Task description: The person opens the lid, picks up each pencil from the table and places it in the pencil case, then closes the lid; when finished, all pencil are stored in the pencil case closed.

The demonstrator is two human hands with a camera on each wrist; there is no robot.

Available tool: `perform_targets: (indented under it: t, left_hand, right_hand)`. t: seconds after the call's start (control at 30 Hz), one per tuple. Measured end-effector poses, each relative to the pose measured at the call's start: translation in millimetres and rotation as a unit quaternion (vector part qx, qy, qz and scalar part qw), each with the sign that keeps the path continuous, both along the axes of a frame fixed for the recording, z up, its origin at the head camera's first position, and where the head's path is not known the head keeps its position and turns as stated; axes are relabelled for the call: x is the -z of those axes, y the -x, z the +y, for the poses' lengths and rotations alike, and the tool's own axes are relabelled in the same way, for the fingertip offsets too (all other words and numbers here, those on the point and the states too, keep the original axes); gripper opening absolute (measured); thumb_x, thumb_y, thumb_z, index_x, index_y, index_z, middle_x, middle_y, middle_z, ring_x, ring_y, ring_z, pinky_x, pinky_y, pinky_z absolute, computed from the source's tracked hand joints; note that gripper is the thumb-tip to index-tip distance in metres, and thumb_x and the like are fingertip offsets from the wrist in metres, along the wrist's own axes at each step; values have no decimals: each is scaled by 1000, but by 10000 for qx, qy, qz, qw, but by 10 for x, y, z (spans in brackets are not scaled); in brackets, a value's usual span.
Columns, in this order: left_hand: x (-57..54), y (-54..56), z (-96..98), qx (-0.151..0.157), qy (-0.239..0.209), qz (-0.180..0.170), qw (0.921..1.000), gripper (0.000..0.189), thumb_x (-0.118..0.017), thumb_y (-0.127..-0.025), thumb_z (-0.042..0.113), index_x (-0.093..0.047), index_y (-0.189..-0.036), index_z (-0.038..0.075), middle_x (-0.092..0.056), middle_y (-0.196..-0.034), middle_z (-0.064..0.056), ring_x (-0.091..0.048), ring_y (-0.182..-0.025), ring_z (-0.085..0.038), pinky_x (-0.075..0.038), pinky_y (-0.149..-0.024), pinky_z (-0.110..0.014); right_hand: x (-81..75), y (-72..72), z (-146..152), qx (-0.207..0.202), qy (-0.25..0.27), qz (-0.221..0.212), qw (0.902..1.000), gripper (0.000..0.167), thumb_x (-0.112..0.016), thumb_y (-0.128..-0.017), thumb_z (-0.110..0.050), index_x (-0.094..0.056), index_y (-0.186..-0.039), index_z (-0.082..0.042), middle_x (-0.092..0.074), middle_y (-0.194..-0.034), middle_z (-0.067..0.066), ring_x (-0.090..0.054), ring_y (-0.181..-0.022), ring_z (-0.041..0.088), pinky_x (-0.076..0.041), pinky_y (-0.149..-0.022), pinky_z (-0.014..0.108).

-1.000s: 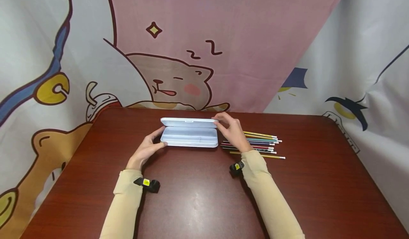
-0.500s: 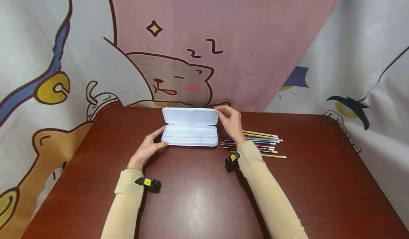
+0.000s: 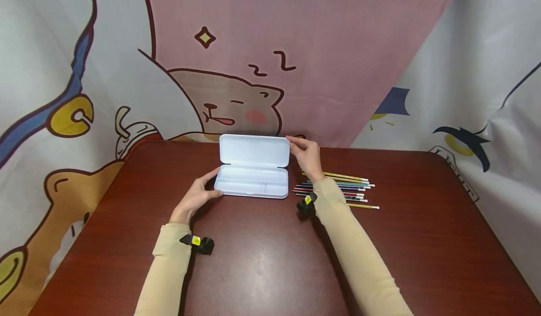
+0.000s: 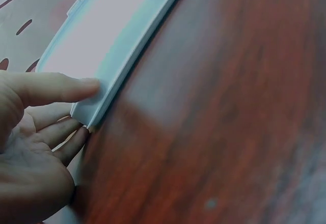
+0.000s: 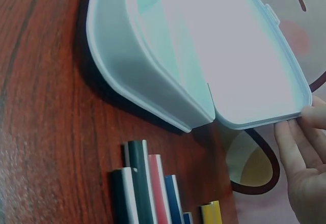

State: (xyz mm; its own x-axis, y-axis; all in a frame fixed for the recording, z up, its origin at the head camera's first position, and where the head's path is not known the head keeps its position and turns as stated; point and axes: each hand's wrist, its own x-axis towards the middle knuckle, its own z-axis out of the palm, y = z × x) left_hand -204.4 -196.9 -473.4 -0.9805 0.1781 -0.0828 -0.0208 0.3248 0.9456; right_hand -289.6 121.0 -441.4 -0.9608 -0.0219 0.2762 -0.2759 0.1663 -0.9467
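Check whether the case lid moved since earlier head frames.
Yes: the lid swung up and back; its free edge rose from below to above the far edge of the table.

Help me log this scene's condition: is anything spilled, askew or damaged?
Nothing looks spilled or damaged. The pencils beside the pencil case lie loosely with uneven ends, and the nearest yellow pencil sits slightly apart, its end sticking out farthest right: mildly untidy, nothing more.

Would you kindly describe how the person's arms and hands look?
The left sleeve and right sleeve are long, plain and beige. Each carries a black device with a yellow patch; no cables show. The left hand and right hand wear no gloves.
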Motion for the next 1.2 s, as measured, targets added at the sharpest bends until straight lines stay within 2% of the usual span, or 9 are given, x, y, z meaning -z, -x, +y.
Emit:
perform_targets:
  t: [0.13, 0.23, 0.33, 0.43, 0.53, 0.67, 0.77, 1.0, 1.2]
  left_hand:
    - [-111, -41, 34, 48, -42, 13, 10000, 77, -66, -78, -11, -31, -146, -8, -26, -151, -27, -14, -142, -37, -7, -112, -55]
    - [-263, -109, 85, 86, -82, 37, 9999, 75, -65, -78, -12, -31, -145, -11, -27, -150, -29, -16, -141, -39, -10, -111, -56]
    - [-329, -146, 100, 123, -75, 98, 9998, 74, -67, -78, -11, -32, -144, -11, -29, -148, -31, -20, -139, -41, -12, -110, -57]
    - [-275, -127, 85, 212, 97, 151, 9996, 76, -69, -79, -9, -32, -145, -9, -30, -147, -32, -20, -138, -42, -6, -110, -58]
    - [-146, -65, 51, 311, 364, 187, 9987, 80, -71, -79, -7, -30, -148, -5, -27, -148, -30, -12, -140, -43, 5, -109, -60]
    - [-21, 3, 18, 411, 633, 185, 9970, 85, -73, -78, -6, -27, -150, -1, -22, -151, -27, 1, -141, -47, 8, -105, -65]
    - [-22, 9, 11, 464, 742, 168, 9960, 86, -74, -78, -2, -28, -150, 0, -21, -152, -25, 2, -140, -47, 6, -105, -66]
    - [-32, 18, 14, 525, 993, 298, 9932, 85, -76, -78, 4, -31, -149, 3, -25, -151, -24, -7, -142, -41, 11, -108, -59]
    - [-33, 16, 28, 551, 959, 240, 9936, 85, -74, -78, 4, -29, -149, 3, -22, -154, -24, -9, -143, -37, 15, -107, -56]
  right_hand:
    - [22, 16, 16, 45, -164, 24, 9999, 27, -60, -93, 1, -68, -119, 0, -65, -116, 16, -63, -103, 25, -51, -86, 31]
    - [40, 30, 36, -9, -209, 35, 9998, 28, -60, -93, 1, -67, -121, 0, -64, -119, 16, -61, -107, 27, -49, -89, 37]
    - [54, 39, 51, -70, -190, 16, 9998, 29, -60, -94, 0, -66, -122, 0, -63, -122, 18, -59, -111, 30, -46, -92, 43]
    - [55, 32, 65, -69, -239, -44, 9997, 29, -60, -94, -1, -66, -123, -2, -63, -123, 16, -59, -112, 28, -46, -93, 42]
    - [47, 22, 77, -70, -355, -106, 9993, 30, -60, -94, -2, -66, -123, -4, -64, -122, 12, -59, -110, 23, -47, -93, 38]
    - [17, -2, 98, -171, -501, -82, 9986, 31, -59, -94, -2, -65, -125, -3, -64, -123, 12, -58, -111, 22, -46, -94, 37]
    - [-20, -22, 113, -248, -612, -40, 9978, 32, -58, -94, -2, -64, -126, -2, -62, -125, 12, -58, -114, 23, -45, -95, 38]
    - [-119, -110, 147, -367, -882, -107, 9954, 35, -58, -95, -5, -61, -130, -3, -60, -129, 9, -57, -116, 24, -45, -96, 40]
    - [-326, -332, 231, -489, -1033, -120, 9934, 37, -57, -95, -2, -58, -131, 1, -56, -132, 17, -56, -117, 32, -45, -95, 45]
